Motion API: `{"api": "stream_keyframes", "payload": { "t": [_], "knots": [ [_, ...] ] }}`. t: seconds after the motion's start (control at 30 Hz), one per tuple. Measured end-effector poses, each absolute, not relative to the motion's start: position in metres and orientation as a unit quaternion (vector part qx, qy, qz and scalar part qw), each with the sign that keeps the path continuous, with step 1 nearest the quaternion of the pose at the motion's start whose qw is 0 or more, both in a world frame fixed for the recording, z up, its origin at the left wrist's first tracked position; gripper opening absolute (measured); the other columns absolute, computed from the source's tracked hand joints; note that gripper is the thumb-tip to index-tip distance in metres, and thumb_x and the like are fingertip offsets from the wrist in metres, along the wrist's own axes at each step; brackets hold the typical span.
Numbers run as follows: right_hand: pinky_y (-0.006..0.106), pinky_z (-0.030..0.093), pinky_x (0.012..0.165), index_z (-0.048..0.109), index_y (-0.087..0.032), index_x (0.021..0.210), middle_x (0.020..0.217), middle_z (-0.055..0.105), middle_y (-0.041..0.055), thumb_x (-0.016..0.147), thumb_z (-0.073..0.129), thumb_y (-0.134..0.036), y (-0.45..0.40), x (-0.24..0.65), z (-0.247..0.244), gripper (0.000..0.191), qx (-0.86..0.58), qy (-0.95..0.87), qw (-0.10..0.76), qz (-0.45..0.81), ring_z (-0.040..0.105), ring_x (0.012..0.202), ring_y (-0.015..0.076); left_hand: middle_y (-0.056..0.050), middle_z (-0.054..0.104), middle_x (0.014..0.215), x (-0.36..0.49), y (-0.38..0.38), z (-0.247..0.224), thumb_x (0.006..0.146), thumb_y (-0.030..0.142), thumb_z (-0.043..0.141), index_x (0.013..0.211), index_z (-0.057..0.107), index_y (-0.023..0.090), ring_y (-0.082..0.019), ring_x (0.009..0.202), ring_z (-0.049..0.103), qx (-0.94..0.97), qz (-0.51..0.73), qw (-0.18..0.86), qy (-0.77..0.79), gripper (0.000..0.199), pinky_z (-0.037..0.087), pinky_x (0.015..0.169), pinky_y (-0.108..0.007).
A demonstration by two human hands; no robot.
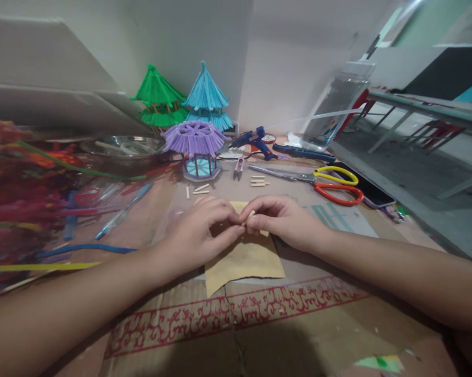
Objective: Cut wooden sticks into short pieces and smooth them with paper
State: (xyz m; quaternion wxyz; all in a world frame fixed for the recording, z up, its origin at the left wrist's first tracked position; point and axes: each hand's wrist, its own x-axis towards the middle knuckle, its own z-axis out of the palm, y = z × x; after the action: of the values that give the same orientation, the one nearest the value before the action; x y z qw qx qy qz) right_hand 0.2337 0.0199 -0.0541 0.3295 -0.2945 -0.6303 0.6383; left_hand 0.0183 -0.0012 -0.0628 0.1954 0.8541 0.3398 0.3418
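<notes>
Small wooden stick (pixel 252 214) is right at the fingertips, between the two hands, above the top part of a yellowish sheet (pixel 243 262). Long axis slants: upper end pokes up and away to the right, lower end runs down-left toward the left fingertips. Right hand (pixel 285 219) is nearest the visible end, thumb and forefinger pinching the stick. Left hand (pixel 204 228) meets it at the lower end, thumb and forefinger brought together and apparently pinching there too; exact contact is hidden by the fingertips. Loose short sticks lie beyond the hands in two groups: one pile (pixel 258 181) beyond the right hand, mostly lying sideways; another pile (pixel 201 190) just beyond the left hand, at mixed angles. Purple-roofed model hut (pixel 196 152) stands behind the left pile. Scissors (pixel 336 186) with one yellow and one red handle lie beyond the right hand, beside a dark phone (pixel 371 191). Writing: clear bottle (pixel 336 110) has a blue-and-red mark, not readable; glue gun (pixel 255 140) has a pale label, too small to read; teal marks on the work surface are partly covered by the right arm, not legible. No brand readable.
</notes>
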Motion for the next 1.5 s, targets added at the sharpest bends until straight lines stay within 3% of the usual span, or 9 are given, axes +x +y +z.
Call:
{"api": "stream_keyframes", "payload": {
  "t": [0.23,0.37,0.47,0.53,0.67,0.73,0.87,1.07,1.5],
  "knots": [
    [0.027,0.052,0.070,0.069,-0.018,0.088,0.087,0.068,0.0018,0.093,0.066,-0.031,0.015,0.235,-0.054,0.014,-0.303,-0.704,0.357,0.534,0.061,0.073,0.0111,-0.003,0.066,0.094,0.019,-0.006,-0.062,0.091,0.027,0.062,0.090,0.065,0.018,-0.021,0.094,0.059,0.858,0.312,0.161,0.376,0.009,0.043,0.084,-0.037],
    [0.025,0.050,0.064,0.064,-0.021,0.107,0.072,0.063,-0.0035,0.095,0.061,-0.026,0.020,0.244,-0.050,0.013,-0.340,-0.727,0.369,0.468,0.059,0.065,0.0107,-0.006,0.066,0.109,0.017,-0.010,-0.063,0.087,0.028,0.064,0.103,0.067,0.019,-0.026,0.108,0.058,0.885,0.252,0.127,0.371,0.019,0.042,0.096,-0.045],
    [0.023,0.048,0.059,0.063,-0.021,0.098,0.068,0.060,-0.0051,0.092,0.062,-0.022,0.029,0.249,-0.048,0.006,-0.352,-0.736,0.383,0.433,0.058,0.061,0.0098,-0.007,0.065,0.115,0.017,-0.009,-0.065,0.090,0.033,0.064,0.109,0.068,0.019,-0.027,0.113,0.057,0.891,0.215,0.140,0.375,0.024,0.043,0.100,-0.046],
    [0.025,0.052,0.062,0.062,-0.020,0.093,0.074,0.066,-0.0019,0.093,0.061,-0.024,0.034,0.250,-0.048,0.005,-0.342,-0.725,0.370,0.469,0.063,0.064,0.0108,-0.008,0.065,0.118,0.017,-0.007,-0.066,0.092,0.035,0.062,0.111,0.068,0.020,-0.028,0.116,0.057,0.890,0.205,0.149,0.379,0.025,0.044,0.100,-0.046],
    [0.030,0.058,0.078,0.060,-0.020,0.106,0.097,0.076,0.0042,0.090,0.065,-0.026,0.038,0.250,-0.052,0.017,-0.318,-0.692,0.350,0.546,0.072,0.078,0.0136,-0.008,0.064,0.121,0.017,-0.005,-0.066,0.093,0.036,0.061,0.112,0.068,0.021,-0.030,0.119,0.055,0.892,0.200,0.146,0.379,0.025,0.043,0.103,-0.049],
    [0.030,0.058,0.077,0.058,-0.021,0.103,0.093,0.077,0.0034,0.088,0.069,-0.026,0.038,0.250,-0.053,0.019,-0.335,-0.691,0.346,0.539,0.072,0.077,0.0138,-0.009,0.064,0.121,0.017,-0.005,-0.067,0.093,0.037,0.061,0.115,0.068,0.021,-0.029,0.118,0.056,0.894,0.196,0.141,0.376,0.028,0.043,0.103,-0.049],
    [0.027,0.052,0.064,0.064,-0.020,0.090,0.070,0.070,0.0001,0.095,0.058,-0.033,0.041,0.254,-0.051,0.015,-0.386,-0.761,0.298,0.428,0.065,0.064,0.0133,-0.008,0.064,0.123,0.015,-0.005,-0.068,0.096,0.039,0.057,0.127,0.068,0.026,-0.029,0.118,0.056,0.907,0.180,0.125,0.360,0.035,0.044,0.102,-0.050],
    [0.031,0.049,0.078,0.071,-0.021,0.087,0.085,0.073,0.0044,0.099,0.051,-0.030,0.050,0.259,-0.047,0.025,-0.357,-0.870,0.231,0.249,0.065,0.082,0.0173,-0.010,0.061,0.136,0.015,-0.004,-0.069,0.097,0.039,0.055,0.128,0.069,0.024,-0.032,0.127,0.055,0.909,0.181,0.118,0.356,0.037,0.042,0.107,-0.053],
    [0.029,0.045,0.073,0.069,-0.017,0.088,0.084,0.072,0.0068,0.100,0.051,-0.024,0.045,0.258,-0.055,0.022,-0.312,-0.909,0.212,0.178,0.063,0.079,0.0184,-0.012,0.060,0.142,0.016,-0.004,-0.066,0.098,0.047,0.055,0.130,0.066,0.022,-0.034,0.134,0.052,0.916,0.166,0.122,0.344,0.042,0.040,0.111,-0.054]
  ]
}}
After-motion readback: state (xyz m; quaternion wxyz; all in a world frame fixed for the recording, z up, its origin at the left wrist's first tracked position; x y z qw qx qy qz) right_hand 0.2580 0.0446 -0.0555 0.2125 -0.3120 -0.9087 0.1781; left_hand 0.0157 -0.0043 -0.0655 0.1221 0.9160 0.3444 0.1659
